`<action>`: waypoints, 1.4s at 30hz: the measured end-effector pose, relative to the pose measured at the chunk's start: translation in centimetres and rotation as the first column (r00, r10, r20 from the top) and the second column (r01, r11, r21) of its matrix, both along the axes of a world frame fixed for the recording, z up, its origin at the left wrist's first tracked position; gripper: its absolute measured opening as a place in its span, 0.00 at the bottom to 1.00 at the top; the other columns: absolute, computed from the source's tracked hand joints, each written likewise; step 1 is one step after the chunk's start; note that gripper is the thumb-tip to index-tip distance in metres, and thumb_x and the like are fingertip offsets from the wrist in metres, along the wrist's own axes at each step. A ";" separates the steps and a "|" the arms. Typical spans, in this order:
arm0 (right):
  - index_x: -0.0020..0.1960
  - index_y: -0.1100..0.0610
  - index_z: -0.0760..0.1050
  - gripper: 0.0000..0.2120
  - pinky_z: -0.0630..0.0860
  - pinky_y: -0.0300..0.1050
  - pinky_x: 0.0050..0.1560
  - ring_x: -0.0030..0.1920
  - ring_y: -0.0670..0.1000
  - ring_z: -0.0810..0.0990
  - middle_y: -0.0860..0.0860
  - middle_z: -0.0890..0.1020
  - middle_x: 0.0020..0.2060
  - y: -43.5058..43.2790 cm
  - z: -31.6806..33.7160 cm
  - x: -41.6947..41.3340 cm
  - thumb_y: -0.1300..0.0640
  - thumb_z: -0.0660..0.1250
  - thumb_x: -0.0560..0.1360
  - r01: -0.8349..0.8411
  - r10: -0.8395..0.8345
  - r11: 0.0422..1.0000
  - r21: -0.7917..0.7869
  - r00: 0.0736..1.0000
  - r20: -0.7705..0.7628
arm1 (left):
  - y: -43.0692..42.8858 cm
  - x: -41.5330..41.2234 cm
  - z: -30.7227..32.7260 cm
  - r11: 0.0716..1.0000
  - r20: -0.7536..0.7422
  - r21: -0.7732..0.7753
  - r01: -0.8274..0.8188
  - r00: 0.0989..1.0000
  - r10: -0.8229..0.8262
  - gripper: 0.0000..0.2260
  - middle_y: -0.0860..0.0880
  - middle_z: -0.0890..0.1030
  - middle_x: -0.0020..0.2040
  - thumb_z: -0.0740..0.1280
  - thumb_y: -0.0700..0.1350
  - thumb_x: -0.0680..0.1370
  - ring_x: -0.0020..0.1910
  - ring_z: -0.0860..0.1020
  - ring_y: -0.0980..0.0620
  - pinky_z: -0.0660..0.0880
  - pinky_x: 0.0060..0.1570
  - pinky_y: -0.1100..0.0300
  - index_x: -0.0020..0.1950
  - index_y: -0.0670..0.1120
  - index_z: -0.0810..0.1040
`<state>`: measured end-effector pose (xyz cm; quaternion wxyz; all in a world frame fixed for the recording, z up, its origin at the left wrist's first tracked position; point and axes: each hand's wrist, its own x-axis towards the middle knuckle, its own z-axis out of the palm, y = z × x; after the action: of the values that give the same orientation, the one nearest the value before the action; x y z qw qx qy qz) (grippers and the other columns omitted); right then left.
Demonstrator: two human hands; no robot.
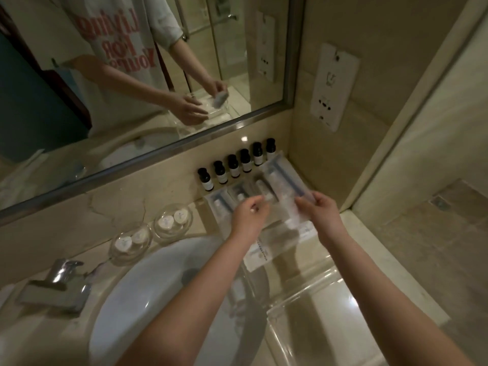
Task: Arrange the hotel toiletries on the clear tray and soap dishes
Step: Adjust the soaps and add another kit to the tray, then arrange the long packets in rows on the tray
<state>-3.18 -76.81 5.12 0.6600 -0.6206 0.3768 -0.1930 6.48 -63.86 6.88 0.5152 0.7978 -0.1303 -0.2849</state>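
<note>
Left hand (249, 213) and right hand (318, 210): both pinched shut on one clear plastic-wrapped toiletry packet (289, 207), held just above the flat clear acrylic tray (266, 233), which already carries a row of similar packets at its far edge. Risk, as judged: the slick wrapper may slip from the fingertips, or a low pass may knock the six small dark-capped bottles (233, 166) beyond the tray; two round clear glass soap dishes (154, 229) left of the tray hold wrapped soaps. Writing: the packet and bottle labels are too blurred to read; the mirror (132, 88) above the tray shows reversed red shirt lettering, apparently "Living For Yourself".
</note>
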 end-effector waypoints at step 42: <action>0.68 0.56 0.67 0.23 0.69 0.55 0.61 0.65 0.60 0.69 0.57 0.73 0.65 2.7 -0.2 2.5 0.51 0.63 0.75 -0.468 -0.003 0.508 -0.723 0.839 -0.545 | 6.5 2.6 -0.7 0.761 0.444 0.623 0.183 0.718 -0.537 0.23 0.47 0.57 0.77 0.60 0.49 0.79 0.77 0.50 0.48 0.54 0.74 0.47 0.74 0.48 0.62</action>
<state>-0.65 -74.08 4.89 0.1877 -0.9310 0.2984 -0.0943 9.04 -57.37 6.14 0.1330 0.9123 -0.3606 -0.1411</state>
